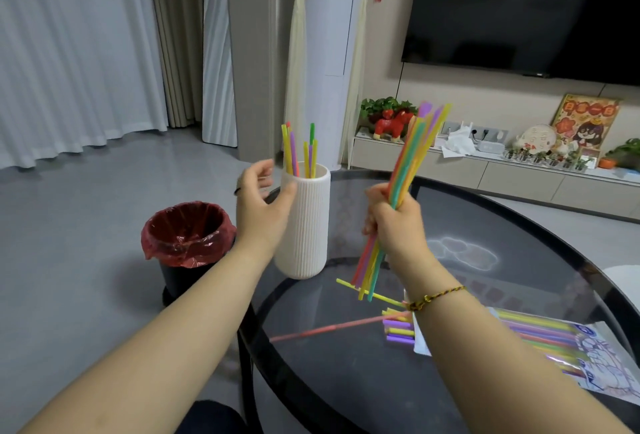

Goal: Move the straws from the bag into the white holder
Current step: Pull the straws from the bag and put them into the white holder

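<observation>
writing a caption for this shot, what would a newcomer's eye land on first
The bundle of bright straws gripped in the right hand above the dark glass table, right of centre. Next, the white ribbed holder at the table's left edge, a few straws standing in it, the left hand open beside it. A red-lined bin stands on the floor further left.

One white holder [308, 225], one bag [595, 361], one bin [180, 277].
</observation>
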### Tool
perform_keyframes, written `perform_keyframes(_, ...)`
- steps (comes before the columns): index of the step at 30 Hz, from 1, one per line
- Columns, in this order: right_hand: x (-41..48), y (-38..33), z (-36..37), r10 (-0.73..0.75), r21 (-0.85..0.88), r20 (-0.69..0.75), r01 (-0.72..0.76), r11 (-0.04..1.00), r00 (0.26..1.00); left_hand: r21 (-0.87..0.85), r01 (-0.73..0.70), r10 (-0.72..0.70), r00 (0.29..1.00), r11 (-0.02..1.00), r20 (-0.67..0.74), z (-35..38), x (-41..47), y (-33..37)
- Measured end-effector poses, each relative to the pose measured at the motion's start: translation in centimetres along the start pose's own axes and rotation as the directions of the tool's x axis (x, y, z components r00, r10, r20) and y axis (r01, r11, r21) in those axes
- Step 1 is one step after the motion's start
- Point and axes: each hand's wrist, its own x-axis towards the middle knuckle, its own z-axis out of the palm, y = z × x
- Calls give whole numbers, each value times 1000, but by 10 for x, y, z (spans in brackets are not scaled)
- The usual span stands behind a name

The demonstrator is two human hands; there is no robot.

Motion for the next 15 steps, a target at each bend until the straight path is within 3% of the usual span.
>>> perform_keyframes(2,14,-14,2,-40,57,-50,43,997,998,69,10,-10,1000,998,6,-5,8,-13)
perform_keyframes(8,53,-53,16,-115,279,-153,155,948,982,216,135,-186,952,967,241,-3,31,-35)
perform_keyframes(12,77,-65,30,-154,327,-210,217,919,966,200,137,-203,908,970,366,11,43,-39)
perform_keyframes(15,90,-66,41,-120,357,-320,236,904,940,143,152,-196,903,978,383,22,50,-39)
